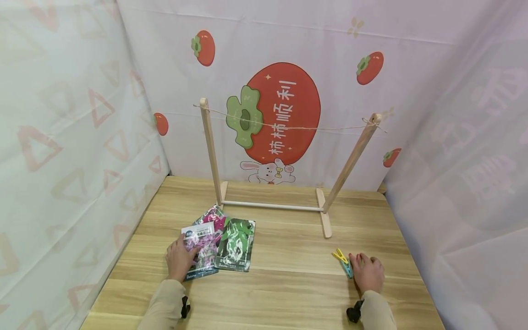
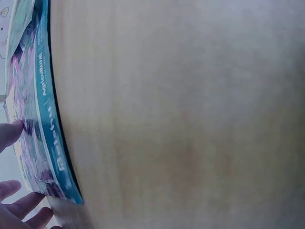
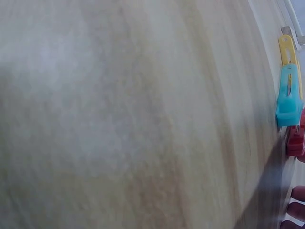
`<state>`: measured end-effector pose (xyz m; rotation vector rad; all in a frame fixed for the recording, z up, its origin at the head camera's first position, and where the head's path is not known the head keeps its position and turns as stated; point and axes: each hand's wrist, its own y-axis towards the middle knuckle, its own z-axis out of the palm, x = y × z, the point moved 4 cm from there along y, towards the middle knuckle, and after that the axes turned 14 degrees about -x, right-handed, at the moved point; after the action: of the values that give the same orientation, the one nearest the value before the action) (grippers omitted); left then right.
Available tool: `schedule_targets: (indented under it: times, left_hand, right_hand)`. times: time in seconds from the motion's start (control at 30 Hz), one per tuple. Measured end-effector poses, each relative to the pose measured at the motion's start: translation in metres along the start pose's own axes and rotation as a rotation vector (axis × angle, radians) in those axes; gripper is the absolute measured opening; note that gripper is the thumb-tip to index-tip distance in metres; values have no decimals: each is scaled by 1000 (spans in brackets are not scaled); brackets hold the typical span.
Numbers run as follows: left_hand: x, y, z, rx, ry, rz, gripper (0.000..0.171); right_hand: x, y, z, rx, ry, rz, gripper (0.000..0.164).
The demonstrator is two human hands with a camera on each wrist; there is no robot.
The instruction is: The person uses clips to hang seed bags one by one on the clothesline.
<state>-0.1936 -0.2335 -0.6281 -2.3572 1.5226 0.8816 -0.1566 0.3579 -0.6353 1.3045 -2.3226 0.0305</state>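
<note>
My left hand [image 1: 179, 259] is at the pile of seed packets, with its thumb on the face of the pink-flowered seed packet [image 1: 204, 259] and its other fingers along the left edge. Beneath it lies another packet with magenta flowers [image 1: 217, 213], partly covered. A green seed packet [image 1: 235, 245] overlaps the pile on the right. On the right side of the table, my right hand [image 1: 369, 272] pinches a red clothespin [image 3: 296, 138] at its fingertips. Beside those fingertips lie a yellow clothespin [image 1: 339, 255] and a blue clothespin [image 1: 346, 269], close together.
A wooden stand with two posts [image 1: 210, 151] rises at the back of the table [image 1: 280, 293]. String [image 1: 297, 128] runs between the post tops, and a white rod [image 1: 272, 206] joins the feet. Printed cloth walls [image 1: 173, 27] enclose the back and both sides.
</note>
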Motion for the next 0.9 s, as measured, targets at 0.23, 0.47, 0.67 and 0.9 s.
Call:
schedule_targets:
  times: [0.23,0.47,0.67,0.9]
  left_hand:
    - [0,7,-4,-2,-56,-102,74]
    - [0,11,-7,11,-87,-188,65]
    - [1,12,-9,10,-102,-212,63]
    - [5,12,-9,50,-125,-234,63]
  right_hand:
    - [1,3,6,-10,-17,-4,59]
    - [1,1,8,-24,18,48,51]
    - [0,-4,3,-43,2,101,50]
    - [-1,-7,-2,-68,-23,72,59]
